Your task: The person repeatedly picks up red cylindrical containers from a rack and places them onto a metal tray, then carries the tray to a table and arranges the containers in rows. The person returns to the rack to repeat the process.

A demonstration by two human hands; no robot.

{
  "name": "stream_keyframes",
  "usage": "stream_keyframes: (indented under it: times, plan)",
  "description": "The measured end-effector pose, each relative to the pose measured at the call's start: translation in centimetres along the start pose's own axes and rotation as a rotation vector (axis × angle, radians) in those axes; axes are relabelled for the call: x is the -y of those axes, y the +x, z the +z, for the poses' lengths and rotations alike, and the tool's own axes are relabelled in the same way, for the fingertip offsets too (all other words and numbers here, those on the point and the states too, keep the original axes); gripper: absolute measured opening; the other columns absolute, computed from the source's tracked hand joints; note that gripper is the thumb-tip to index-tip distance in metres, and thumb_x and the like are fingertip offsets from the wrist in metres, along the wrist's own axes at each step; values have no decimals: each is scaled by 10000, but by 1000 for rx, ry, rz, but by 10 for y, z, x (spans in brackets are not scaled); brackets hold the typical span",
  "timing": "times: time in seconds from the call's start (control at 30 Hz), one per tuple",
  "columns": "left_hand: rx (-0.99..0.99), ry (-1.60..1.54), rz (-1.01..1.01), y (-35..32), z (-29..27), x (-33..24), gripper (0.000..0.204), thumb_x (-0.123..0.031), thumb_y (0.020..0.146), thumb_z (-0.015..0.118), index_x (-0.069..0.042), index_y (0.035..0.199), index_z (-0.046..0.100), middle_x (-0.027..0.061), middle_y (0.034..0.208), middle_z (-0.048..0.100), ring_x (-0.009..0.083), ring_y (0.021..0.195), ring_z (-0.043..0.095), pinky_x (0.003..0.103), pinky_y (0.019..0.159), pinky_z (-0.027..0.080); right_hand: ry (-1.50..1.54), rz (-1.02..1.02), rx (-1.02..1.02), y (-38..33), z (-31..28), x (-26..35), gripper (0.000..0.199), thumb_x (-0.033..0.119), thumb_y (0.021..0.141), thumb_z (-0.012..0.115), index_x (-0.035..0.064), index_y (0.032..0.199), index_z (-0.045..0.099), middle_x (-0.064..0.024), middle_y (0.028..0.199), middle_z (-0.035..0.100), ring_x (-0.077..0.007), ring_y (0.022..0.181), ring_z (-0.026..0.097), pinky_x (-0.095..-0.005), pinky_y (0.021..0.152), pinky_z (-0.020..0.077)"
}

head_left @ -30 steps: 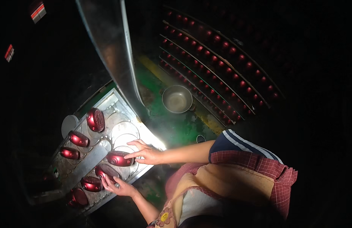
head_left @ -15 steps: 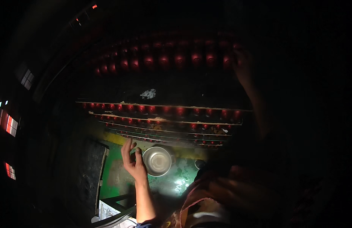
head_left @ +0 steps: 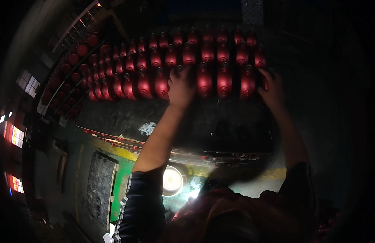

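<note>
Red bottles [head_left: 204, 81] with dark necks stand upright in several rows on a dark board [head_left: 187, 125]. My left hand [head_left: 181, 90] reaches into the front row, its fingers closed round one bottle, of which little more than the neck [head_left: 180, 69] shows. At the right end of that row my right hand [head_left: 273, 90] curls round another red bottle [head_left: 265, 84], with thumb and fingers on either side of it. My palms and fingers hide most of both bottles.
Below the board are lower shelves with more red pieces. A round metal basin [head_left: 171, 181] stands on the green floor under them. A dark panel [head_left: 101, 188] lies at the lower left. More red pieces fill a rack [head_left: 72, 75] at the far left.
My left hand has risen from above the basin to the front row of bottles. My right hand has come lower in the picture at the row's right end. The bottles are now more brightly lit.
</note>
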State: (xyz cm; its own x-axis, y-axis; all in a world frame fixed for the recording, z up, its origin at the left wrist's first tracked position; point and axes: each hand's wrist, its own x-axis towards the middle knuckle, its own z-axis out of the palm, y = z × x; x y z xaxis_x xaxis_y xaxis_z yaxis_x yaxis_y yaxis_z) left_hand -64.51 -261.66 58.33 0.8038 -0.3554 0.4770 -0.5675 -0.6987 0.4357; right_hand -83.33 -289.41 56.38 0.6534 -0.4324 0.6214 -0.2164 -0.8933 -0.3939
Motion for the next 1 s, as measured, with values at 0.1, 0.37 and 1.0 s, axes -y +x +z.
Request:
stream_keyframes:
  times: [0.1, 0.37, 1.0]
  plan:
    - [21, -43, -24, -9, -8, -2, 615, -258, 841, 696, -334, 1409, 474, 191, 1519, 336, 466, 1277, 465, 526, 987, 497, 161, 34, 16, -2, -18, -3, 645, 77, 763, 764, 159, 1370, 560, -157, 1362, 516, -341, 1291, 476, -436, 1084, 421]
    - [-136, -779, -73, -155, -134, 92, 694, -14, 755, 764, -63, 1401, 516, 161, 1414, 500, 325, 1331, 471, 437, 1120, 383, 1407, 344, 136, -102, -80, 53, 646, 164, 860, 624, 75, 1471, 432, -144, 1438, 493, -315, 1306, 503, -425, 1113, 416]
    - [-333, -2830, -1005, -494, -87, 372, 603, -229, 937, 632, -25, 1462, 417, 189, 1449, 484, 279, 1261, 533, 426, 1079, 447, 2281, 812, 1143, -367, 284, 431, 555, 390, 1010, 488, 31, 1429, 430, -214, 1363, 536, -312, 1160, 605, -426, 969, 547]
